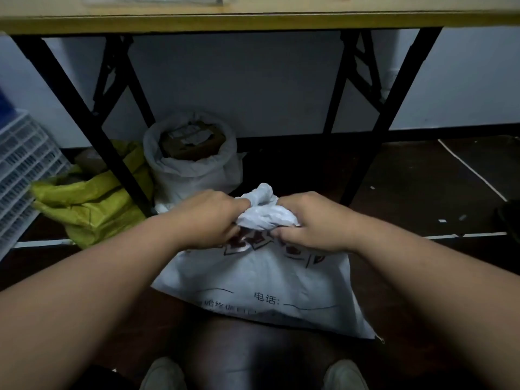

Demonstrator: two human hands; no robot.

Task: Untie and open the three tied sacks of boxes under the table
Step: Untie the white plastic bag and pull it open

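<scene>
On the floor under the table [253, 21], a yellow sack [90, 201] and a white sack [194, 159] already gape open. In front, the left hand [209, 218] and right hand [309, 220] both grip the knotted neck of the printed white sack [261, 280]. The knot should loosen best if each hand works one strand free rather than pulling them apart.

A folding table spans the top of the view, its pale wooden tabletop [253, 21] edged in yellow and carried on black metal legs [84, 116] with crossed braces on both sides. Behind it stands a plain white wall [239, 85], grey in the shadow under the table, meeting a dark skirting. The floor [422, 192] is dark brown with thin white lines [472, 170] across it. White plastic crates [19, 164] are stacked at the far left. The light is dim.
</scene>
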